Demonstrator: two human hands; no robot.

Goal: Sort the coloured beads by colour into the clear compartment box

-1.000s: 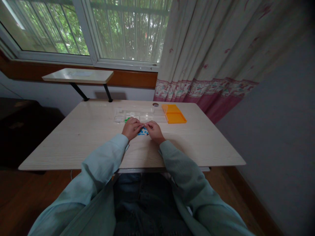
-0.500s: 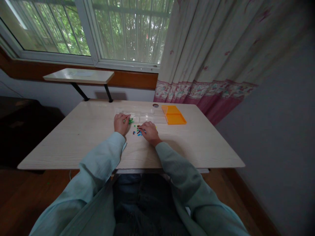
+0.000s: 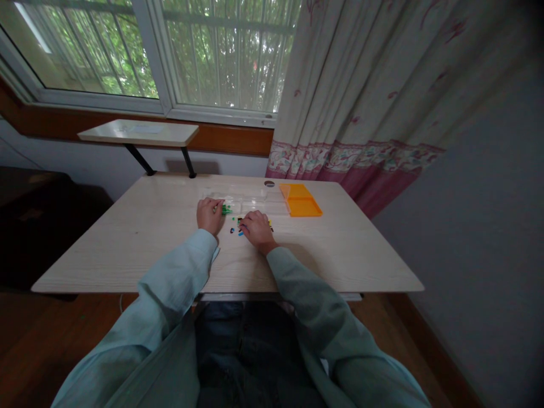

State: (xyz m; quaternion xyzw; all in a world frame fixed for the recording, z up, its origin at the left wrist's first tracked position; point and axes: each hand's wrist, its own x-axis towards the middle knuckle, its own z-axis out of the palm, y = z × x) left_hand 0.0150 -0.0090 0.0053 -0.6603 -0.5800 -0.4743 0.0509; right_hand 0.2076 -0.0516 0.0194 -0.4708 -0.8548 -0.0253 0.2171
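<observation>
At the left end of the clear plastic trays, my left hand (image 3: 209, 216) curls with its fingertips pinched at a cluster of small green pieces (image 3: 226, 209). The green pieces show just beyond the fingertips, and their exact kind is too small to tell. My right hand (image 3: 257, 228) is bent low over a scatter of tiny coloured pieces on the tabletop, its fingers drawn together among them. Blue pieces (image 3: 241, 233) and a yellow piece (image 3: 270, 222) show around it. Whatever its fingertips grip is hidden.
Clear compartment trays (image 3: 255, 204) lie behind my hands on the wooden desk (image 3: 170, 243). To their right sits an open orange plastic case (image 3: 306, 206). A raised shelf (image 3: 140, 133) stands at the back left, and a curtain (image 3: 323, 124) hangs behind the desk.
My right hand has shifted very slightly left over the coloured pieces, covering some of the blue ones. My left hand stays at the green pieces.
</observation>
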